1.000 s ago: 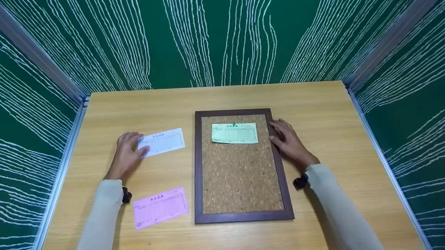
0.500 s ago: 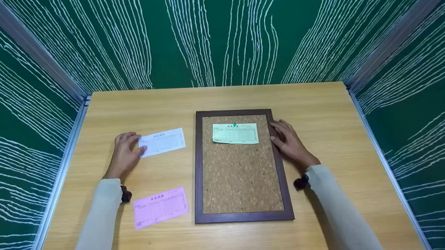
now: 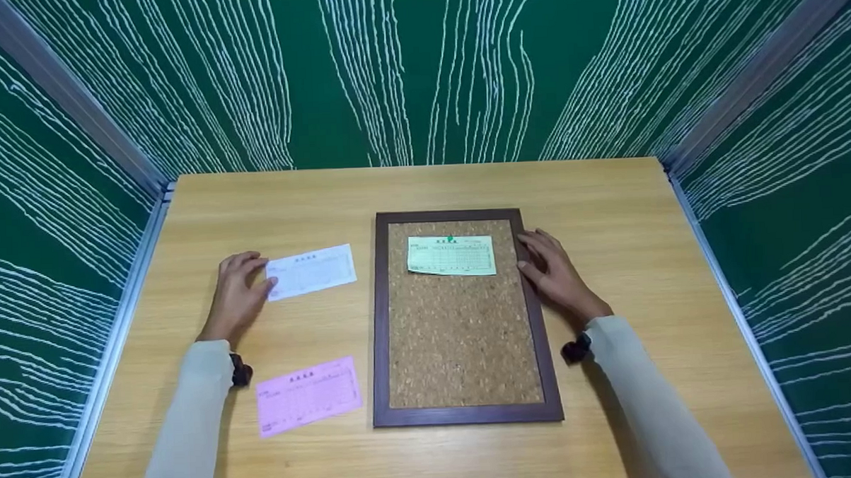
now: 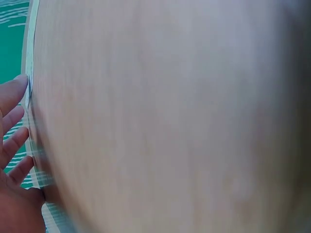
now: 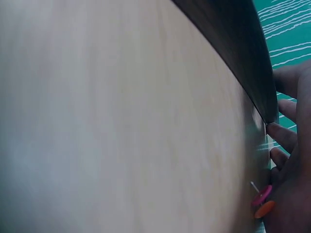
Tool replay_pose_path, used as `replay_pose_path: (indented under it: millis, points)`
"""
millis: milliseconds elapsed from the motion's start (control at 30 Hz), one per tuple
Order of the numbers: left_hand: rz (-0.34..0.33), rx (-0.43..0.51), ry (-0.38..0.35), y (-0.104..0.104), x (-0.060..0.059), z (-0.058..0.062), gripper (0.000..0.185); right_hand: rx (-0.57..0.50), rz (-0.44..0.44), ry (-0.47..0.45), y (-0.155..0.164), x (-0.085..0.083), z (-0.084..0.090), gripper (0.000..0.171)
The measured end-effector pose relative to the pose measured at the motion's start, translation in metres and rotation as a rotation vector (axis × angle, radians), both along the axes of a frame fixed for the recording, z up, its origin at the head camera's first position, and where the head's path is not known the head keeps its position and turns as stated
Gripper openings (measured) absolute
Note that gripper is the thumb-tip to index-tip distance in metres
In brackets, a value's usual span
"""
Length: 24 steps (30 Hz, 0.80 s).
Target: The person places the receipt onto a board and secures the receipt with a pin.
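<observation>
my left hand lies loose at the left end of the pale blue-white printed paper slip, thumb over its edge, fingers relaxed and not clenched; the slip is flat on the light wooden table, left of the brown cork board with a dark wooden frame. my right hand has thumb and fingertips narrowly set against the board's right edge towards its far end, and in that same hand i hold a pink round-headed tack and an orange round-headed tack. a pale green printed paper slip is already fixed to the far part of the cork by a green tack, while a pink printed paper slip lies near left on the table, so i judge that i am at the start of putting up the second slip. the next move, i think, calls for lifting the blue-white slip over to the bare cork while steadying the frame, then freeing one tack. only the right wrist view shows those two tacks; from above, my hand hides them. the left wrist view shows my left fingers spread apart, but i cannot make out the slip's printed face there; the head view shows it plainly.
</observation>
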State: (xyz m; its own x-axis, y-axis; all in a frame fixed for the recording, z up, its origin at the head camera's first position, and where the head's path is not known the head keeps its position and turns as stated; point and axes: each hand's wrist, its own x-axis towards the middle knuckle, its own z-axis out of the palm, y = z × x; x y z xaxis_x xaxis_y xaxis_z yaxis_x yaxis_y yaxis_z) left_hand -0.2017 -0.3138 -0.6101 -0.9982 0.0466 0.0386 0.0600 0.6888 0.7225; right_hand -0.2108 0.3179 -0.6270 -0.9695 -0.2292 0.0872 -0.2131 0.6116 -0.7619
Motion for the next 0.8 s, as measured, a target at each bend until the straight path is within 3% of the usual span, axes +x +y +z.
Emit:
replay_pose_path:
  millis: [433,800]
  points:
    - [0.037,-0.015,0.05,0.0055,-0.0043,0.0,0.037,-0.01,-0.007,-0.003,-0.0004,0.001,0.0012,0.057]
    - [0.012,-0.002,-0.003,0.0055,-0.0055,0.001,0.027,-0.015,-0.008,-0.009,-0.0015,0.0018,0.0031,0.056]
